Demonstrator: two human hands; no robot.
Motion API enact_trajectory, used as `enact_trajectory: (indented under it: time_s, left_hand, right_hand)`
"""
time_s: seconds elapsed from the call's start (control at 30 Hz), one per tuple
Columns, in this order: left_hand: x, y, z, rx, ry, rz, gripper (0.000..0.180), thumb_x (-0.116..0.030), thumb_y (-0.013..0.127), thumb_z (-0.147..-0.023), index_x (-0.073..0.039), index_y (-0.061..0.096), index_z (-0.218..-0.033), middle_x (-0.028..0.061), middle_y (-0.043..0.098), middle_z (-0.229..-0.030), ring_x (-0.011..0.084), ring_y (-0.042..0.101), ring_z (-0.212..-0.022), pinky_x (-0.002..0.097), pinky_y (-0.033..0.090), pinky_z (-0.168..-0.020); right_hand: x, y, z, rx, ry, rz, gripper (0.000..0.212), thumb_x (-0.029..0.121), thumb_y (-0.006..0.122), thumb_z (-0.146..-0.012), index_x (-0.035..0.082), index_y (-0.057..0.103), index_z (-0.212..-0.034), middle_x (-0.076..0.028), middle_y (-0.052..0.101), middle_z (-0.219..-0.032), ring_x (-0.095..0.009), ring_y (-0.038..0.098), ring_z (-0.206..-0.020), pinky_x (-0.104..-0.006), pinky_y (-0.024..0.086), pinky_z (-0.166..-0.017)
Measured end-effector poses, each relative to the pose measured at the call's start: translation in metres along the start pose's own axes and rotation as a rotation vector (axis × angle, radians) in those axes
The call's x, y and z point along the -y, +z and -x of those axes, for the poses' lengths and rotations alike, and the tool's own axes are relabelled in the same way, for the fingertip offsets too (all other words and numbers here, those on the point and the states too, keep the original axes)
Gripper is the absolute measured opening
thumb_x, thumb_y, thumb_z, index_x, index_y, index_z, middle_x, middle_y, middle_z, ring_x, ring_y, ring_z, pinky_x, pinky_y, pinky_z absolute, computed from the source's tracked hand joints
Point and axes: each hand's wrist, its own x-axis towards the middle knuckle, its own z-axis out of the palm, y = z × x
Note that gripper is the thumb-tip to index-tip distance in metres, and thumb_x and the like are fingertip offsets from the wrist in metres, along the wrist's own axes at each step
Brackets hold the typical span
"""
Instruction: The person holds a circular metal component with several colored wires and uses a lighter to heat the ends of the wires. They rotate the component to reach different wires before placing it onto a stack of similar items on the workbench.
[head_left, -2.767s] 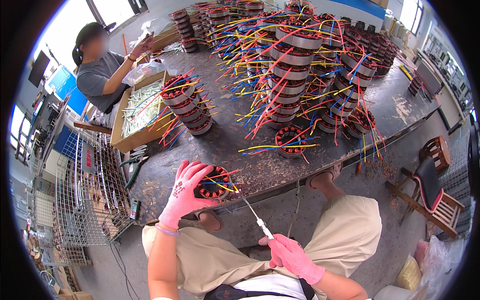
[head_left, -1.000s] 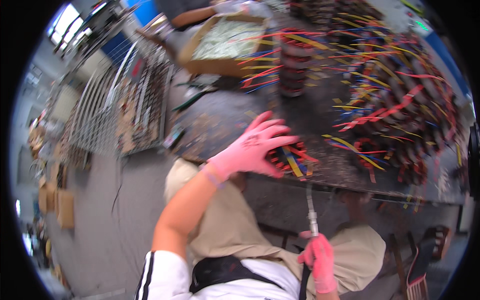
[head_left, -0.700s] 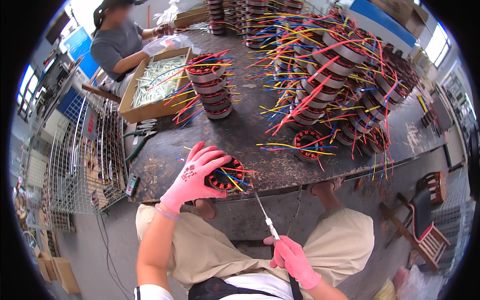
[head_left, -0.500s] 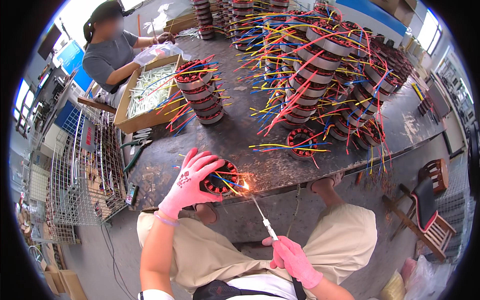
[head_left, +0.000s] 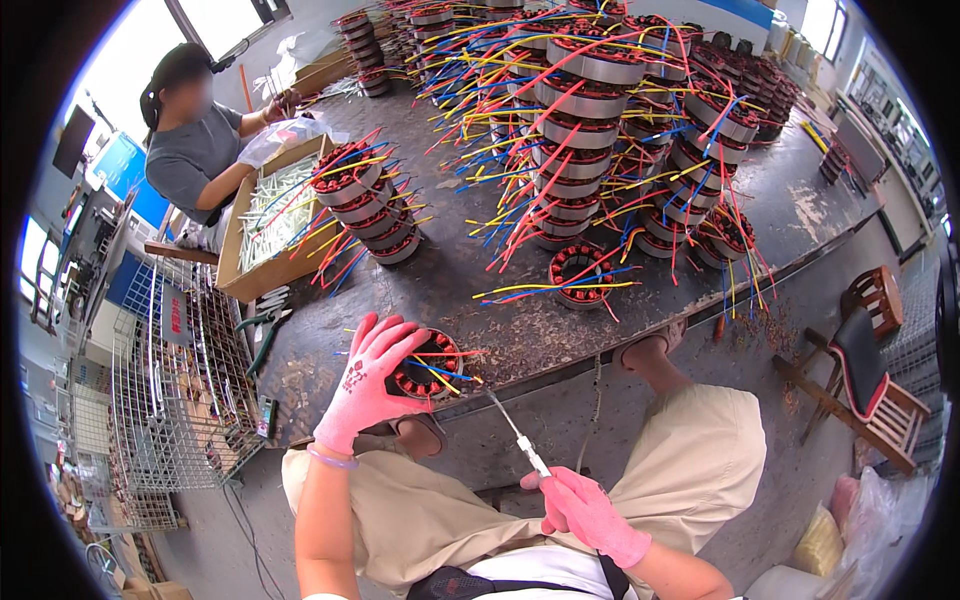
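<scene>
My left hand (head_left: pixel 368 378), in a pink glove, is closed around the side of a motor stator (head_left: pixel 408 383) at the table's near edge. Red, blue and yellow wires (head_left: pixel 443 376) reach out of it to the right, and a small orange glow shows at their tips. In my pink-gloved right hand (head_left: pixel 588 514) is a slim torch (head_left: pixel 527 452) with a white handle and a thin metal tube. Its tip points up and left, just short of the wire ends. A single stator (head_left: pixel 583 297) with wires lies farther right on the table.
Tall stacks of wired stators (head_left: pixel 578 130) stand on the dark table (head_left: pixel 470 325), with a shorter stack (head_left: pixel 365 215) at left. Beside that is a cardboard box (head_left: pixel 237 282) of white tubes, then green-handled pliers (head_left: pixel 265 345). A co-worker (head_left: pixel 190 130) sits at far left. A chair (head_left: pixel 855 365) stands at right.
The bright flame at the wire ends has shrunk to a small glow. The view has shifted slightly; both hands keep their holds, with the torch near the wires.
</scene>
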Motion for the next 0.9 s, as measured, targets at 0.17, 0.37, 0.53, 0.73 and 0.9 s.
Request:
enact_trajectory:
  time_s: [0.17, 0.37, 0.53, 0.73, 0.9]
  left_hand:
    - [0.0012, 0.0002, -0.0002, 0.01, 0.006, -0.008, 0.096, -0.029, 0.091, -0.052, -0.011, 0.057, -0.14, 0.0095, 0.056, -0.142, 0.032, 0.043, -0.141, 0.0532, 0.02, -0.125]
    - [0.0024, 0.0004, 0.0002, 0.018, 0.006, -0.023, 0.096, -0.031, 0.09, -0.052, -0.01, 0.057, -0.14, 0.0099, 0.056, -0.141, 0.0318, 0.042, -0.142, 0.0523, 0.019, -0.125]
    - [0.0011, 0.0007, -0.0012, 0.021, 0.01, -0.023, 0.096, -0.033, 0.089, -0.053, -0.01, 0.056, -0.14, 0.0098, 0.056, -0.142, 0.0319, 0.041, -0.142, 0.0524, 0.019, -0.125]
    - [0.0026, 0.0008, -0.0008, 0.017, 0.017, -0.025, 0.096, -0.033, 0.089, -0.053, -0.01, 0.056, -0.141, 0.0097, 0.055, -0.142, 0.032, 0.041, -0.142, 0.0524, 0.019, -0.125]
    - [0.0024, 0.0013, -0.001, 0.002, 0.019, -0.022, 0.093, -0.033, 0.092, -0.055, -0.012, 0.058, -0.139, 0.0099, 0.057, -0.141, 0.0353, 0.045, -0.139, 0.0561, 0.024, -0.122]
  right_hand:
    - [-0.0005, -0.0009, 0.0017, -0.009, 0.003, -0.013, 0.033, 0.021, 0.046, -0.106, -0.001, 0.062, -0.125, 0.0, 0.045, -0.062, -0.009, 0.044, -0.056, -0.0292, 0.05, -0.061]
    - [-0.0003, -0.0004, 0.0006, 0.001, -0.005, 0.021, 0.034, 0.022, 0.046, -0.106, -0.002, 0.062, -0.124, -0.001, 0.045, -0.062, -0.01, 0.047, -0.058, -0.0287, 0.049, -0.062]
    - [-0.0015, -0.0011, -0.0001, 0.01, 0.017, -0.054, 0.035, 0.021, 0.045, -0.108, -0.006, 0.06, -0.125, 0.002, 0.045, -0.062, -0.008, 0.044, -0.055, -0.0278, 0.05, -0.062]
    - [-0.0035, -0.0012, -0.0001, 0.0, 0.002, -0.005, 0.035, 0.023, 0.046, -0.106, -0.002, 0.063, -0.123, -0.001, 0.046, -0.063, -0.01, 0.048, -0.059, -0.0286, 0.049, -0.061]
    - [-0.0005, -0.0003, 0.0001, 0.001, 0.0, -0.009, 0.036, 0.023, 0.046, -0.108, -0.004, 0.061, -0.124, 0.001, 0.045, -0.062, -0.009, 0.046, -0.056, -0.028, 0.05, -0.062]
